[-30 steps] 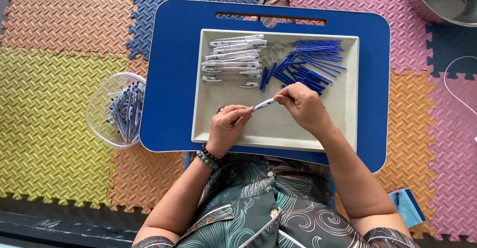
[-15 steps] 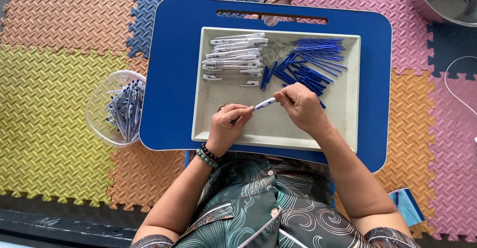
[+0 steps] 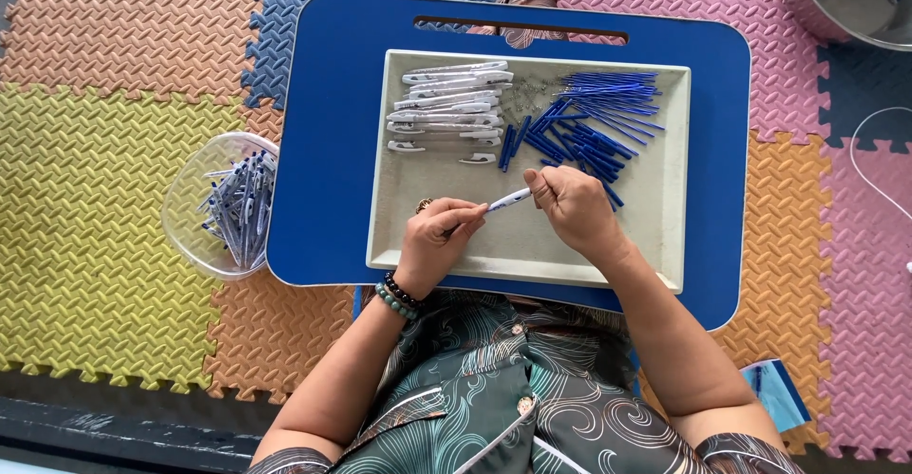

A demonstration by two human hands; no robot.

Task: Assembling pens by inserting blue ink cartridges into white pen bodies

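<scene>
You are in the middle of putting one pen (image 3: 506,199) together: your left hand (image 3: 439,241) pinches its lower end with closed fingers, and your right hand (image 3: 570,206) closes its fingertips on the upper end. The pen sits just above the bare floor of the beige tray (image 3: 532,246), between your two hands. Its long axis runs on a shallow slant, low at your left hand and rising toward your right, with the bluish end at the right fingers. I judge the parts are being seated together; the next move calls for a straight push along that axis, without bending. White pen barrels (image 3: 446,108) and blue refills (image 3: 589,118) lie stacked farther back in the tray, and a clear bowl of finished pens (image 3: 233,210) stands left of the blue lap desk (image 3: 328,151).
</scene>
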